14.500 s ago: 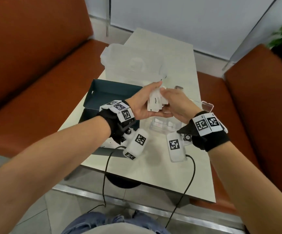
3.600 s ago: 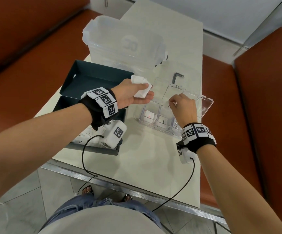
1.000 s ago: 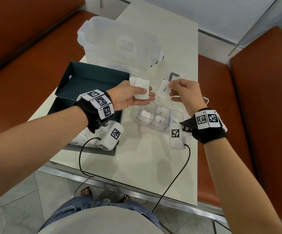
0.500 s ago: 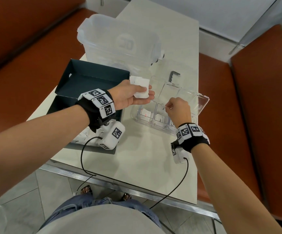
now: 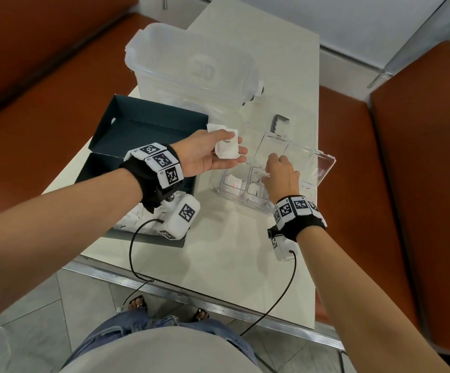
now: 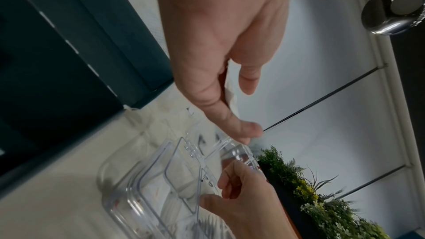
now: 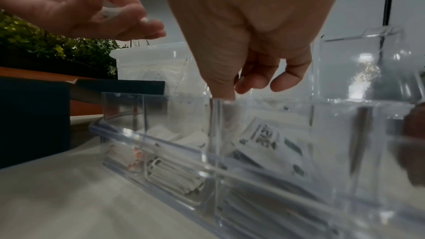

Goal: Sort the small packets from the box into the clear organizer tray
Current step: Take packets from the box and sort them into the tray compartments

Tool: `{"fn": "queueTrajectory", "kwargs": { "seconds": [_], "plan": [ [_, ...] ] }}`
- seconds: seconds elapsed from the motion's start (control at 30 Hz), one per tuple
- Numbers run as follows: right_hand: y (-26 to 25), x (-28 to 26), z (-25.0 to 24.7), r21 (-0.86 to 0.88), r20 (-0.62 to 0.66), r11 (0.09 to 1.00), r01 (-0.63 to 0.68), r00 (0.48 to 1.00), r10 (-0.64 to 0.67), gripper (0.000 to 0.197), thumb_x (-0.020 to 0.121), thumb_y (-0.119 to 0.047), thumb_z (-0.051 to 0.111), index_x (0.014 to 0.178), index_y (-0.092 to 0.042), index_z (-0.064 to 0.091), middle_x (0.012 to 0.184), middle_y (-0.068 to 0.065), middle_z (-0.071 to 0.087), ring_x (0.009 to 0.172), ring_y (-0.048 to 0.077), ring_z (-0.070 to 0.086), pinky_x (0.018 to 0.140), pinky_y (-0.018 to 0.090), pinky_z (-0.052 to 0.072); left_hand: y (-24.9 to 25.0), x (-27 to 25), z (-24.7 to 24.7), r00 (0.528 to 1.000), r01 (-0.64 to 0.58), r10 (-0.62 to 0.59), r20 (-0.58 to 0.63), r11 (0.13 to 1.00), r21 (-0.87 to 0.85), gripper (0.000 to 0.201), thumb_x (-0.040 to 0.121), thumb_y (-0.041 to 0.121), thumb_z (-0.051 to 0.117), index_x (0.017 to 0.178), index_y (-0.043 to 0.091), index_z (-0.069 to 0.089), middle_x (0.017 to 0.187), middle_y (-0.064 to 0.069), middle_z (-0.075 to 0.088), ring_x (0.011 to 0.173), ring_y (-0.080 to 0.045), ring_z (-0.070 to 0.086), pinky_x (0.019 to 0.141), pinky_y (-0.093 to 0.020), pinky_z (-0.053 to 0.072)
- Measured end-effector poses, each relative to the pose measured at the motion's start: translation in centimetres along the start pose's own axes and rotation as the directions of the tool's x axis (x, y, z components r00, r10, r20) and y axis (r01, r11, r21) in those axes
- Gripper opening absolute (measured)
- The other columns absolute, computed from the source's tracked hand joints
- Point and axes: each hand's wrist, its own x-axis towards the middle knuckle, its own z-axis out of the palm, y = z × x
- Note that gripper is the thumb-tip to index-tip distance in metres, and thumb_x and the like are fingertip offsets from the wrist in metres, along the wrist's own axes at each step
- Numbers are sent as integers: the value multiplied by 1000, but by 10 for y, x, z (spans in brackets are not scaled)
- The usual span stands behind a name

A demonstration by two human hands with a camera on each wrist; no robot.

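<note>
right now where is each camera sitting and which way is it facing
head: on the head, looking down at the table; both forearms, left hand, right hand show.
left wrist: under the left hand, looking along it to the tray.
right wrist: low by the tray, looking along the right hand.
shared: all three show the tray and both hands.

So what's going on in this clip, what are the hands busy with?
A person is sorting small packets into a clear organizer tray on the table. The left hand holds a small stack of white packets, the top one marked Sugar, above the tray's left end. The right hand reaches down into the tray, its fingers curled over a middle compartment; whether it grips a packet is unclear. Several packets already lie in the compartments. The dark box sits open to the left.
</note>
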Motion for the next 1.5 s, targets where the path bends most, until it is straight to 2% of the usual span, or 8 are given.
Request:
{"fn": "queueTrajectory", "kwargs": {
  "seconds": [0.17, 0.37, 0.5, 0.67, 1.0, 1.1, 1.27, 1.5],
  "plan": [
    [5, -4, -26, 166, -46, 986, 11, 999, -3, 13, 91, -14, 58, 103, -8, 57, 103, 10, 57, 91, 27, 57, 88, 42, 45, 2, 1, 1, 998, 54, -51, 46, 996, -73, 38, 101, 11, 40, 135, -5, 46, 123, -29, 62, 103, -37, 66, 79, -37, 60],
    [20, -7, -84, 619, -21, 785, -11, 999, 31, 22, 92, -29, 60, 109, -17, 65, 90, 2, 70, 68, 9, 67, 67, 26, 55, -5, 10, 30, 989, 42, -59, 139, 992, 123, 33, 103, 9, 42, 134, -3, 46, 120, -24, 65, 108, -32, 67, 81, -33, 59],
    [36, -13, -97, 678, 75, 732, -68, 997, 23, 24, 92, -26, 62, 114, -18, 65, 86, 1, 70, 64, 5, 63, 59, 21, 53, -16, 18, 60, 985, -8, -35, 168, 970, 244, 34, 101, 13, 50, 133, 1, 50, 118, -22, 66, 106, -30, 68, 75, -29, 60],
    [68, -21, -96, 701, 100, 705, -106, 994, 50, 10, 86, -17, 70, 96, -13, 73, 79, 1, 70, 63, 6, 59, 57, 17, 48, -32, 28, 89, 984, -38, -24, 178, 942, 334, 34, 99, 19, 54, 129, 2, 53, 117, -20, 67, 103, -30, 69, 76, -31, 60],
    [121, -13, -77, 402, -7, 907, -124, 990, 138, 10, 91, -14, 64, 96, -16, 72, 96, 4, 68, 95, 18, 62, 86, 24, 45, -45, 40, 96, 999, -52, 47, 23, 942, 331, 33, 105, 26, 41, 115, 5, 63, 111, -9, 71, 89, -21, 70, 78, -30, 58],
    [116, -11, -65, 254, 36, 959, -128, 992, 123, 16, 93, -11, 55, 95, -18, 69, 102, 5, 67, 101, 27, 61, 99, 44, 44, -47, 40, 94, 998, -59, 64, -4, 945, 322, 31, 104, 26, 43, 116, 6, 64, 109, -8, 71, 84, -19, 69, 77, -29, 57],
    [108, -13, -44, -4, 65, 1000, -28, 997, 28, 27, 94, -7, 46, 96, -24, 67, 101, -4, 67, 100, 23, 57, 93, 41, 29, -52, 39, 94, 997, -73, 80, -10, 944, 323, 28, 103, 27, 45, 110, 9, 65, 103, -4, 73, 83, -17, 70, 75, -28, 57],
    [111, -22, -15, -36, 134, 999, 40, 990, -35, 36, 92, -2, 42, 92, -26, 68, 95, -6, 69, 98, 22, 53, 84, 41, 21, -53, 38, 91, 997, -61, 71, -22, 950, 307, 28, 104, 27, 43, 111, 11, 65, 106, -2, 72, 88, -17, 69, 82, -30, 56]
  ]
}}
